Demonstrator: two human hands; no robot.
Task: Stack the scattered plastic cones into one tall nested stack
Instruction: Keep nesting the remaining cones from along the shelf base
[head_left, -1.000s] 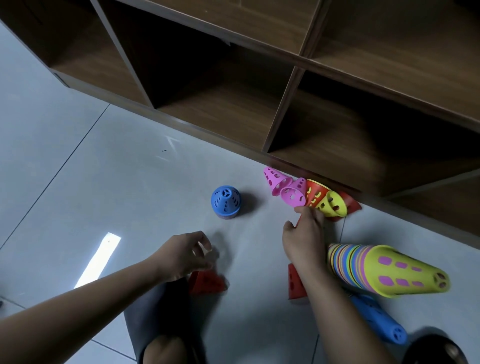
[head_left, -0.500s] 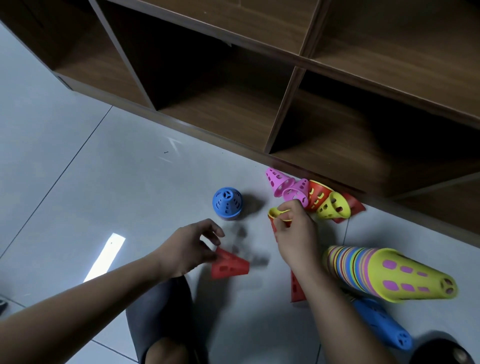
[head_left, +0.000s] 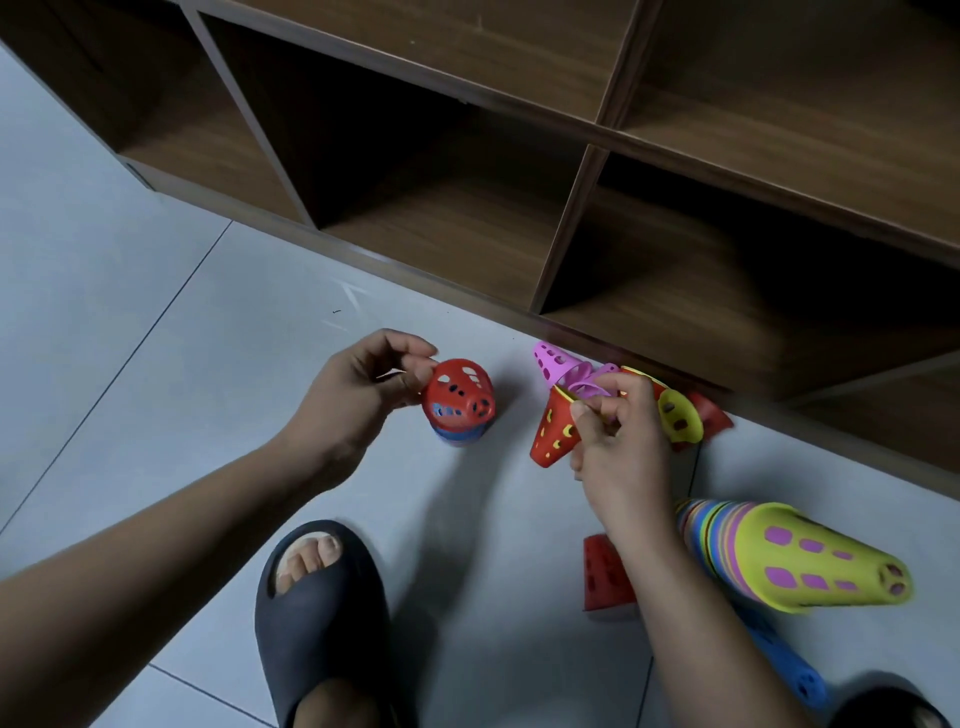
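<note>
Grey floor (head_left: 156, 364); red cone (head_left: 460, 397) seemingly caps half-hidden blue cone (head_left: 457, 435).

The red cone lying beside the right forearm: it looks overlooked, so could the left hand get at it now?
Probably, once freed. The left hand grips another red cone over the blue cone; the floor across to the lying red cone looks unobstructed.
</note>
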